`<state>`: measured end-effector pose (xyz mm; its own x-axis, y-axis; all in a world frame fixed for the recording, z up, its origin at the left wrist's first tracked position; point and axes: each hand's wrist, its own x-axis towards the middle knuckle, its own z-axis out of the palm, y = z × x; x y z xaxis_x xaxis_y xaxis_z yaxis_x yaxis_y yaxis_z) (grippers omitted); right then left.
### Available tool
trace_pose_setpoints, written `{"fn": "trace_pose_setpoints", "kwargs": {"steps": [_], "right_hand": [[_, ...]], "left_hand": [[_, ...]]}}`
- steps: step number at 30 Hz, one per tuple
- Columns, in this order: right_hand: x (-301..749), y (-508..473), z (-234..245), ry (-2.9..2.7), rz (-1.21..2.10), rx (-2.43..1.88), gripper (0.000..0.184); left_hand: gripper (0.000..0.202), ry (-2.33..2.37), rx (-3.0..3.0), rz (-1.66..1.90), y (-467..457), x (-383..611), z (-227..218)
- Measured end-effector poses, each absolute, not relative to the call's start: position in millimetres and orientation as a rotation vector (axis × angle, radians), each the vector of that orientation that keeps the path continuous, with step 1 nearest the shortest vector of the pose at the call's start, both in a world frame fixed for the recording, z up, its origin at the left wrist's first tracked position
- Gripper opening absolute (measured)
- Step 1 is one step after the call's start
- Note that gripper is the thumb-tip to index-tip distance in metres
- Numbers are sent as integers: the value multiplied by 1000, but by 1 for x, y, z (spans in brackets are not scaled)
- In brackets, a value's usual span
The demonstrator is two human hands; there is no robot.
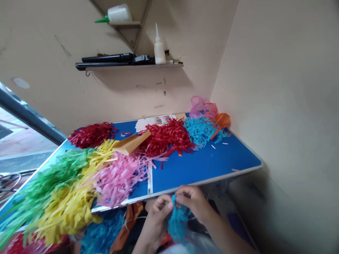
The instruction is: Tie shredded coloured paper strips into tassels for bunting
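A blue fringed paper tassel (178, 222) hangs between my hands, just in front of the table's front edge. Its narrow top is pinched by my left hand (160, 211) from one side. My right hand (193, 201) has its fingers closed at the same top end from the other side. The loose strips of the tassel fall toward my lap. On the table nearest my hands lies a pile of pink paper fringe (120, 178). More blue fringe (102, 231) sits below the table edge, left of my hands.
The blue table (190, 173) bears green (63, 173), yellow (71, 201) and red fringe (169, 137), light blue fringe (200, 130) and a cardboard piece (132, 143). Above, a wall shelf (132, 67) holds a glue bottle (159, 51). A wall (286, 106) bounds the right side.
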<state>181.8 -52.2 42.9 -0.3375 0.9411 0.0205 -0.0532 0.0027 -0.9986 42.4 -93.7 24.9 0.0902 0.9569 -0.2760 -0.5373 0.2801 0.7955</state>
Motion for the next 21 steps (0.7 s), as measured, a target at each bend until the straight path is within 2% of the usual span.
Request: {"fn": "trace_pose_setpoints", "kwargs": {"steps": [4, 7, 9, 13, 18, 21], "right_hand": [[193, -46, 33, -1530, 1245, -1113, 23], [209, -42, 35, -1473, 1164, -1201, 40], [213, -46, 40, -1438, 1103, -1157, 44], [199, -61, 43, -1520, 1197, -1005, 36], [185, -66, 36, -1625, 992, -1099, 27], [187, -66, 39, -1644, 1035, -1053, 23]], "left_hand": [[26, 1128, 881, 1271, -93, 37, 24], [30, 1147, 727, 1231, -90, 34, 22], [33, 1068, 559, 1210, -87, 36, 20], [32, 940, 396, 1213, -85, 45, 19], [30, 944, 338, 1175, -86, 47, 24], [30, 933, 361, 1178, -86, 45, 23]]}}
